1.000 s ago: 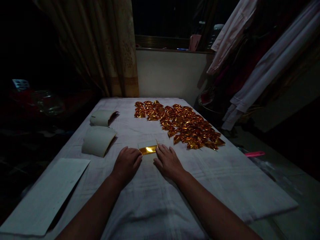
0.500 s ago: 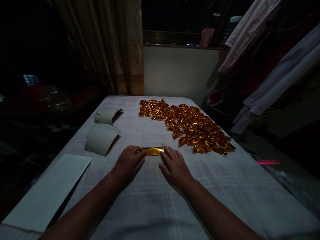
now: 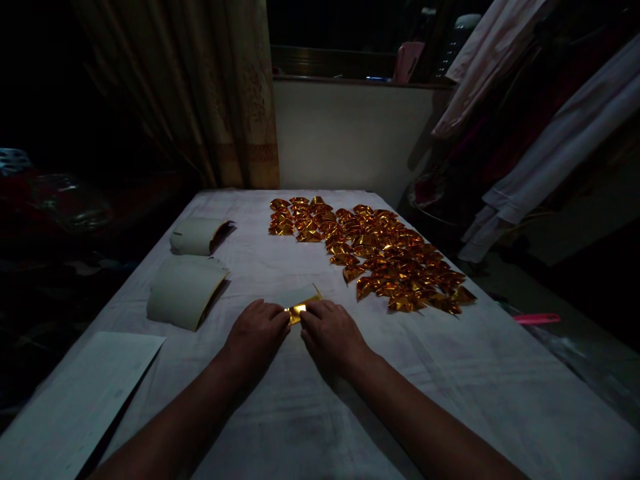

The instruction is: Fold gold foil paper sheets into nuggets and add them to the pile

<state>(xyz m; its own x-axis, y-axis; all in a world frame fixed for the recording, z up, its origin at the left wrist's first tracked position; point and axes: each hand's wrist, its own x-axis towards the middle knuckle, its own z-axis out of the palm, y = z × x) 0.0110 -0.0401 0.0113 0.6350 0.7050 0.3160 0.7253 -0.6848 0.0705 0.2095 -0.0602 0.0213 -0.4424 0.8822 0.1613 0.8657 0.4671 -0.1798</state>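
Between my hands is a sheet of gold foil paper [image 3: 296, 314], its near part folded to a shiny gold band and its pale side showing behind. My left hand [image 3: 259, 333] pinches the band's left end, fingers curled. On the right part, my right hand [image 3: 334, 331] grips with thumb and fingers closed; its fingers cover some of the gold. A thin gold edge sticks up behind the right fingers. Many folded gold foil pieces [image 3: 370, 250] lie in a spread to the right and beyond my hands.
At left on the white cloth [image 3: 250, 427] lie two curved stacks of pale paper, a nearer one [image 3: 183, 290] and a farther one [image 3: 195, 235], and a flat pale sheet [image 3: 85, 393]. Clothes [image 3: 560, 147] hang at right. A pink object [image 3: 537, 319] is beyond the right edge.
My right hand has moved left along the gold foil paper, closer to my left hand, and its fingers have closed. The sheet is now tilted. The view has shifted slightly.
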